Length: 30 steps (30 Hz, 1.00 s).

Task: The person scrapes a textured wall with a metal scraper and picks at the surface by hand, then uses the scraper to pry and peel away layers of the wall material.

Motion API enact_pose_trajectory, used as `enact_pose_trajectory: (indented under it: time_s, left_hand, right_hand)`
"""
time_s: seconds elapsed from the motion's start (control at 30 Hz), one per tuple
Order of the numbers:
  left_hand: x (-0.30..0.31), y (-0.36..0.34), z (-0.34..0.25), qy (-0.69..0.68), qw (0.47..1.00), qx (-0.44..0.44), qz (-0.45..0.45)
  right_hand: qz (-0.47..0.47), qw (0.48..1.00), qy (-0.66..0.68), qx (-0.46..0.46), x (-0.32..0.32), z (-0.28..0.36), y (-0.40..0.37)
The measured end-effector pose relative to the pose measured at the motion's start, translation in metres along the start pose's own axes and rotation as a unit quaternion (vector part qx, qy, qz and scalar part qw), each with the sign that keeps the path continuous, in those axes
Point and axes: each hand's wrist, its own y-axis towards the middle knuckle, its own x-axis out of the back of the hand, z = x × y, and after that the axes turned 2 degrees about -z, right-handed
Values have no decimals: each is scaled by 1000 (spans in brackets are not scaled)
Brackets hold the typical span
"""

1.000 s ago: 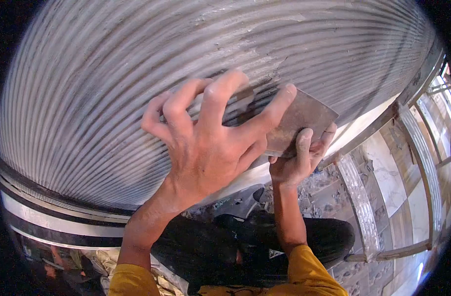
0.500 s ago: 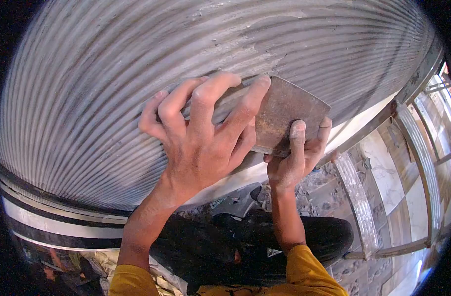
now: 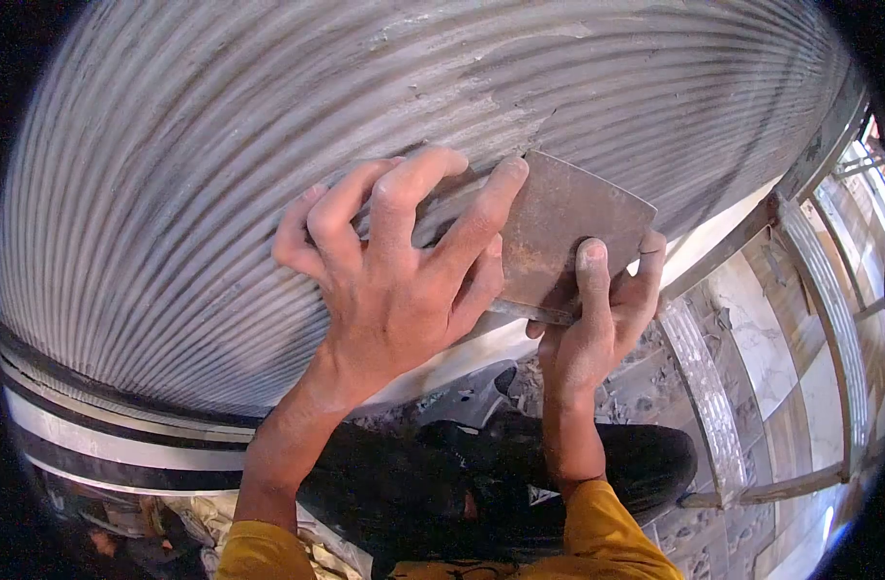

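A large grey ribbed surface [image 3: 268, 116] curves across the upper part of the view, with paler patches near its middle. Against its lower middle is a flat, worn metal plate [image 3: 568, 222] with brownish stains. My right hand [image 3: 597, 309] grips the plate's lower right part, thumb on its face and fingers at the edge and behind. Fingers bent and spread, my left hand [image 3: 394, 261] rests on the ribs, its index fingertip at the plate's upper left corner. Pale dust coats both hands.
Metal bars like a ladder or scaffold [image 3: 704, 396] stand at the right above a tiled floor [image 3: 752, 319]. Black and white bands [image 3: 123, 445] run below the ribs at left. Rubble lies beneath my right hand, and my dark-clothed legs [image 3: 394, 483] are at the bottom.
My right hand has moved slightly right and down, and the plate has shifted and tilted a little with it. My left hand has barely moved.
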Motion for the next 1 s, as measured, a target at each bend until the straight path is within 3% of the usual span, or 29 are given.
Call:
enact_pose_trajectory:
  time_s: [0.07, 0.2, 0.37, 0.5, 0.6, 0.67, 1.0]
  left_hand:
    - [1, 1, 2, -3, 1000, -2, -2]
    - [5, 3, -1, -28, 999, 22, 23]
    - [3, 2, 2, -26, 1000, 12, 12]
    - [-1, 0, 5, -25, 1000, 5, -10]
    - [0, 1, 3, -31, 999, 13, -5]
    - [0, 2, 1, -31, 999, 15, -1]
    - [6, 7, -3, -39, 999, 28, 23]
  right_hand:
    - [28, 996, -78, 20, 9, -1, 3]
    - [59, 994, -85, 25, 3, 4, 8]
    - [34, 998, 38, 37, -3, -22, -1]
    - [41, 998, 29, 34, 0, -26, -2]
    - [28, 999, 21, 21, -6, -14, -6]
    - [-1, 998, 47, -43, -15, 2, -9]
    - [7, 998, 16, -56, -14, 21, -3]
